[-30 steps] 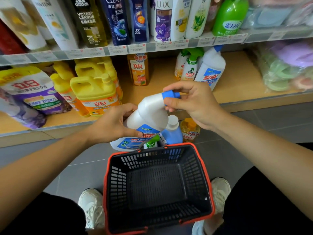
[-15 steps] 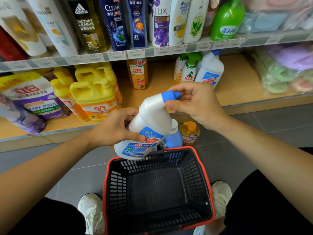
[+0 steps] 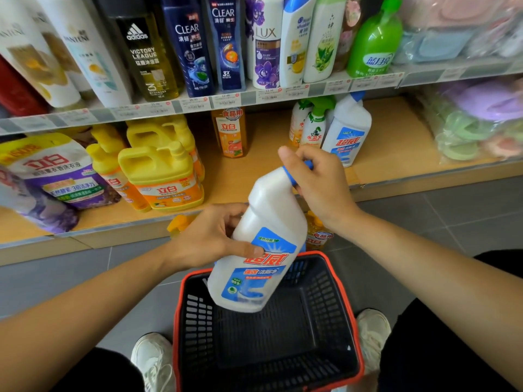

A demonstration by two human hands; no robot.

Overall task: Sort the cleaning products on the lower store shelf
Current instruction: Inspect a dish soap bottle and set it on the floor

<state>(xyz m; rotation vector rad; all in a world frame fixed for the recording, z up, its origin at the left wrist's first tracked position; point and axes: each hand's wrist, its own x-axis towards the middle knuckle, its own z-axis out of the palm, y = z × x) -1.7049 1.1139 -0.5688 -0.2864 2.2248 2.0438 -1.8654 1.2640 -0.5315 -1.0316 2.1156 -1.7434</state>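
white bottle [image 3: 273, 219]: 1, over 1 basket [image 3: 319, 306], 6 o'clock
left hand [image 3: 209, 239]: holds its body
right hand [image 3: 321, 182]: grips cap [image 3: 288, 173]
twin bottle [image 3: 349, 131]: 1, shelf [image 3: 396, 142], 1 o'clock

Below me: one black mesh basket [image 3: 322, 301] with a red rim, set between my two white shoes [image 3: 154, 360], grey floor tiles [image 3: 424, 222] around. Upper shelf: adidas body wash [image 3: 147, 58], two dark-blue CLEAR bottles [image 3: 192, 49], a LUX bottle [image 3: 266, 49], a green pump bottle [image 3: 373, 43]; price tags [image 3: 226, 101] along its edge. Far right: bagged pastel plastic goods [image 3: 481, 123].
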